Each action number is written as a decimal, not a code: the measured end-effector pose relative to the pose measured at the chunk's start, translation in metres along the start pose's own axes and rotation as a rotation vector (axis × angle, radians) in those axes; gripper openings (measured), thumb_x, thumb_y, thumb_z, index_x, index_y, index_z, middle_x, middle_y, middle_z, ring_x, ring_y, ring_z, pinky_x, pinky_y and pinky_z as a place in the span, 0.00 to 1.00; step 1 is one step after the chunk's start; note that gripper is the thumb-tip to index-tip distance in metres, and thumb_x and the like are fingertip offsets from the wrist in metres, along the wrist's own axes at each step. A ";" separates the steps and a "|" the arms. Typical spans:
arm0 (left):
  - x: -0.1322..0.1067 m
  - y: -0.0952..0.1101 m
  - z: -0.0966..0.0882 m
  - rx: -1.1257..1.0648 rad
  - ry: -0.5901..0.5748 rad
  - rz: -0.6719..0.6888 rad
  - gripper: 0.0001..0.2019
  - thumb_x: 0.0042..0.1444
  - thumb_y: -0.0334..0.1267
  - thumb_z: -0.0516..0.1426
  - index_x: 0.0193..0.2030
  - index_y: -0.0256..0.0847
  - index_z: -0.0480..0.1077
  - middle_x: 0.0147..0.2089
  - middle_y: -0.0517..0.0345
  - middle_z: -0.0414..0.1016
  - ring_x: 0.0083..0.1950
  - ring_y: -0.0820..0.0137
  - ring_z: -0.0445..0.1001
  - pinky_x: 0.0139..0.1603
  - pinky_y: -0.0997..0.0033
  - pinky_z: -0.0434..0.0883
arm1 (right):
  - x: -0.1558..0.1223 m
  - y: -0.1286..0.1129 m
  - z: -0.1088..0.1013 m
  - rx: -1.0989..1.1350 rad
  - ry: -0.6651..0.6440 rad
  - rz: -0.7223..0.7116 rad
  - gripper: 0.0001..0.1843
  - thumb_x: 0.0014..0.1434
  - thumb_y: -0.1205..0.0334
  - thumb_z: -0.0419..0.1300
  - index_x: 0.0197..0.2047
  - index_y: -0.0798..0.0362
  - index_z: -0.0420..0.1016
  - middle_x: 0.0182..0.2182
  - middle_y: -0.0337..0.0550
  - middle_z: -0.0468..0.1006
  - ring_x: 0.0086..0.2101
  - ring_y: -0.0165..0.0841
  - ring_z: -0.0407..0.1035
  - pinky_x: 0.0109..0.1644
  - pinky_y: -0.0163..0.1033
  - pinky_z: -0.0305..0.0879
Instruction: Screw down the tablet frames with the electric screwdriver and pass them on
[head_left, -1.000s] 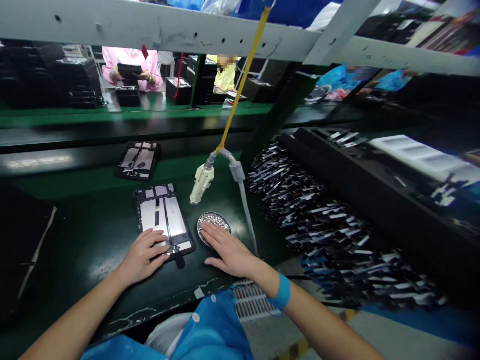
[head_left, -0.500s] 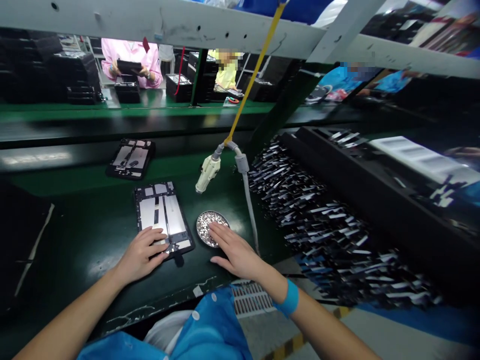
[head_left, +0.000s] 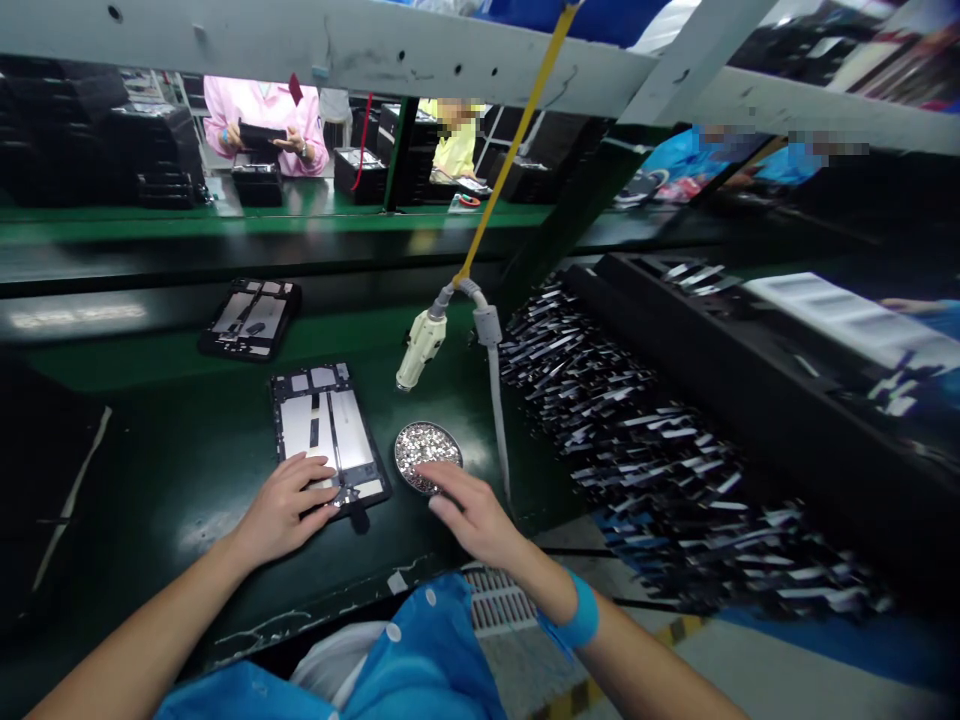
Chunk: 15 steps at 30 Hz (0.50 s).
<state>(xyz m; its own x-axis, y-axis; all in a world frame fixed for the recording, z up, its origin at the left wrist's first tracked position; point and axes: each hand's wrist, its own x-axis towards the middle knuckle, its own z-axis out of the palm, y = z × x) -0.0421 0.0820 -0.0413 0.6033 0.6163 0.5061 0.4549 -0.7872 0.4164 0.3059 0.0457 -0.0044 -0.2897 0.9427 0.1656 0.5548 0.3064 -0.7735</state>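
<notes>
My left hand (head_left: 289, 508) lies on the lower left part of an opened tablet (head_left: 346, 430), fingers spread over its edge. The tablet lies flat, with silvery battery panels and a dark strip showing. To its right stands a round dish (head_left: 397, 466) full of small shiny metal pieces (head_left: 424, 447), too small to name. My right hand (head_left: 476, 515) is at the dish's near right rim, fingers bent over the pieces and thumb apart from them. I see nothing held in it, though its fingertips are partly hidden. A blue band circles my right wrist.
A pale electric screwdriver (head_left: 422, 350) hangs from a yellow strap beyond the dish, its grey cable (head_left: 499, 430) drooping rightward. Another opened tablet (head_left: 251, 318) lies behind. Dense strips (head_left: 652, 430) fill the right side. Dark stacked material (head_left: 45, 480) is at left. Co-workers sit across the bench.
My right hand has drawn back slightly toward me, from over the dish's pieces to its near rim, and its fingers have bent. The far tablet appears shifted slightly left. My left hand stays put.
</notes>
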 end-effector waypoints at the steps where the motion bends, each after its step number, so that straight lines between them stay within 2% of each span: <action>1: 0.000 0.000 0.000 -0.001 0.004 0.002 0.08 0.67 0.37 0.62 0.51 0.46 0.79 0.56 0.50 0.81 0.62 0.57 0.77 0.65 0.46 0.73 | 0.004 -0.002 0.003 0.129 0.086 0.147 0.24 0.71 0.44 0.55 0.53 0.53 0.81 0.49 0.53 0.85 0.49 0.43 0.79 0.56 0.49 0.77; 2: 0.000 0.000 0.000 -0.003 0.009 0.005 0.08 0.67 0.37 0.62 0.51 0.46 0.79 0.55 0.50 0.81 0.62 0.57 0.78 0.65 0.47 0.73 | 0.011 -0.003 0.006 0.268 0.153 0.306 0.24 0.70 0.42 0.55 0.46 0.54 0.82 0.42 0.52 0.86 0.41 0.39 0.80 0.46 0.44 0.79; 4: 0.001 0.000 0.000 -0.006 0.014 0.010 0.08 0.67 0.37 0.62 0.50 0.46 0.80 0.55 0.50 0.82 0.61 0.57 0.78 0.66 0.47 0.73 | 0.027 -0.004 0.012 0.518 0.203 0.567 0.25 0.67 0.41 0.60 0.36 0.56 0.81 0.31 0.48 0.84 0.28 0.33 0.76 0.30 0.36 0.74; 6: 0.001 0.000 0.000 -0.007 0.018 0.007 0.08 0.66 0.37 0.62 0.50 0.46 0.80 0.55 0.50 0.82 0.61 0.57 0.78 0.65 0.47 0.73 | 0.044 -0.004 0.018 0.656 0.175 0.685 0.23 0.64 0.43 0.65 0.32 0.57 0.79 0.28 0.48 0.83 0.23 0.30 0.74 0.25 0.33 0.70; 10: 0.000 -0.001 0.001 -0.015 0.016 -0.006 0.08 0.66 0.38 0.62 0.50 0.47 0.80 0.55 0.51 0.82 0.62 0.57 0.78 0.66 0.47 0.73 | 0.066 -0.005 0.021 0.755 0.158 0.729 0.19 0.67 0.49 0.64 0.34 0.59 0.79 0.30 0.52 0.84 0.25 0.32 0.78 0.28 0.34 0.75; 15: 0.000 -0.001 0.001 -0.010 0.016 0.000 0.08 0.66 0.38 0.62 0.50 0.46 0.80 0.55 0.50 0.82 0.62 0.58 0.78 0.66 0.47 0.72 | 0.076 -0.004 0.014 0.865 0.274 0.717 0.17 0.73 0.54 0.56 0.37 0.57 0.76 0.33 0.54 0.85 0.33 0.35 0.82 0.40 0.37 0.80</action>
<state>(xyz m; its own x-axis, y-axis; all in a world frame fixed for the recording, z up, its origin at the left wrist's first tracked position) -0.0422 0.0829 -0.0429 0.5931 0.6164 0.5180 0.4480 -0.7872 0.4238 0.2703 0.1145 0.0030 0.1134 0.8928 -0.4359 -0.2272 -0.4038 -0.8862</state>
